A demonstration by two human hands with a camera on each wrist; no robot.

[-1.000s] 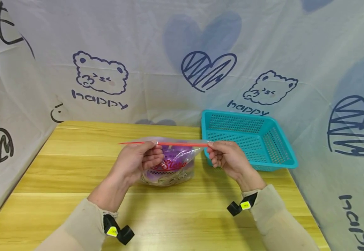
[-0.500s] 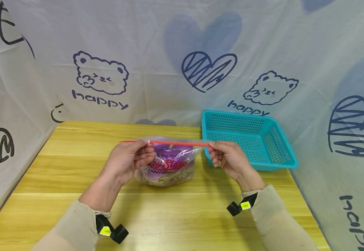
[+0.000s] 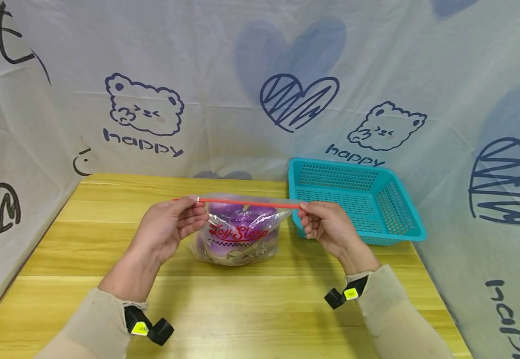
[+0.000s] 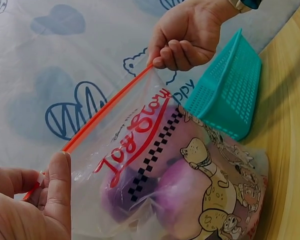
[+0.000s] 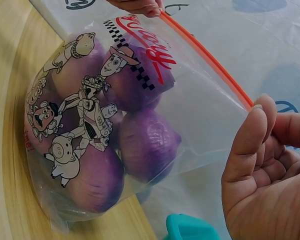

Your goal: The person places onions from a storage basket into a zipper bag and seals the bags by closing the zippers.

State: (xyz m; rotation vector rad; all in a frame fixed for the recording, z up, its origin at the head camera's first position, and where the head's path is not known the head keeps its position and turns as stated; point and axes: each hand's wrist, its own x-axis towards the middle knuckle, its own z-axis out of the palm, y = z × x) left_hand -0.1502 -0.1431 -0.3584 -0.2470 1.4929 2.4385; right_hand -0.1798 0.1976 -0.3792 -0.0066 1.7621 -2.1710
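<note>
A clear slider zip bag (image 3: 239, 234) with red "Toy Story" lettering stands upright on the wooden table. Several purple onions (image 5: 147, 145) fill it. Along its top runs a red zip strip (image 3: 251, 204), pulled nearly straight between the hands. My left hand (image 3: 165, 227) pinches the strip by its left end, at the small white slider (image 4: 40, 178), thumb against forefinger. At the right end of the strip, thumb and forefinger of my right hand (image 3: 327, 222) pinch the bag's top corner. The other fingers of both hands are loosely curled.
A turquoise plastic basket (image 3: 356, 232) with perforated walls stands at the back right, just beyond my right hand. White cloth (image 3: 224, 55) printed with hearts and bears hangs behind and beside the wooden table (image 3: 242, 309).
My left hand has moved left along the red strip together with the slider, uncovering more of the bag's front and lettering. The right hand has stayed at its corner.
</note>
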